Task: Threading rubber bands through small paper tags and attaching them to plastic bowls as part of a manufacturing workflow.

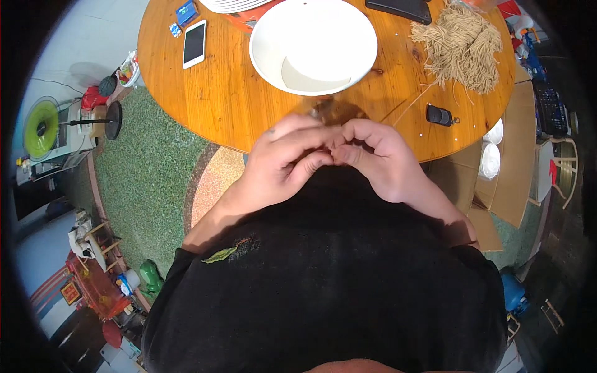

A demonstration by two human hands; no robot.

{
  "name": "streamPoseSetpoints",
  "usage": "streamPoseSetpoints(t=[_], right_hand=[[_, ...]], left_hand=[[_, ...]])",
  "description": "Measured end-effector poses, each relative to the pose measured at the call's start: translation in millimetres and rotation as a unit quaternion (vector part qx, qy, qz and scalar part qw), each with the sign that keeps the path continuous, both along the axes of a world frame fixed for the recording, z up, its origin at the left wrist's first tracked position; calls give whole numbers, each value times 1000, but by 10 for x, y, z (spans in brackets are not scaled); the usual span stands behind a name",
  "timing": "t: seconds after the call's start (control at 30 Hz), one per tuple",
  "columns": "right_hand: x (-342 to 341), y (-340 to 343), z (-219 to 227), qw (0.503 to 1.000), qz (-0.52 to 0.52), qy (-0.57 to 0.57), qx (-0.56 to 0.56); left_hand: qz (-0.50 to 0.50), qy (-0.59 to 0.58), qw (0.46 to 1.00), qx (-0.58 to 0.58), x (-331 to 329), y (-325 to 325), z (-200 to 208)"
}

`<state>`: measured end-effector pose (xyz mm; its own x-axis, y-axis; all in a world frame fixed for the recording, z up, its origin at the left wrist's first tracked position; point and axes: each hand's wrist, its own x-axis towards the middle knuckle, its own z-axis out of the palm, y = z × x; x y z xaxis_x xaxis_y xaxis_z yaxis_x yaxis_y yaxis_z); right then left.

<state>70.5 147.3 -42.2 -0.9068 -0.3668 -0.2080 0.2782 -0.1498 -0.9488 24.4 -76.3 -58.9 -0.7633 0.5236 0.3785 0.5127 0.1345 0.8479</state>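
Note:
My left hand (286, 155) and my right hand (382, 155) meet at the near edge of the table, in front of my black shirt. Both are closed, fingertips pinched together and touching. What sits between them is too small and hidden to name. Just beyond my hands stands a large white round tub (264, 62). To the far right lies a heap of tan cord (463, 50). One thin strand (407, 105) trails from near the heap across the wood toward my right hand.
The round wooden table (230, 105) also bears a white phone (194, 45), small blue packets (186, 12), a stack of white plates (233, 5), a black case (401, 9) and a black key fob (440, 115). Cardboard (513, 155) stands right; a green fan (42, 127) stands left.

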Motion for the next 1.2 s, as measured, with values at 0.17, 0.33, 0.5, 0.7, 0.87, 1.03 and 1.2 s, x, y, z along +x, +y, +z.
streamPoseSetpoints(t=[0.17, 0.33, 0.5, 0.7, 0.87, 1.03, 1.2], right_hand=[[18, 24, -118, 998, 14, -63, 4], [36, 40, -93, 992, 16, -121, 16], [100, -74, -248, 997, -76, -24, 0], [133, -61, -157, 986, -117, 55, 108], [57, -105, -376, 951, -262, 136, 87], [-121, -162, -562, 919, -301, 234, 95], [-164, -224, -592, 900, -322, 267, 125]], left_hand=[[-79, 37, 996, -34, -67, -47, -22], [-76, 70, 994, -26, -26, -41, -30], [-32, -42, 998, 14, 21, 12, -104], [-18, -200, 971, 129, 35, 49, -75], [55, 319, 941, -102, -495, -23, 374], [7, 328, 914, -238, -667, 64, 351], [19, 264, 931, -253, -554, 237, 360]])
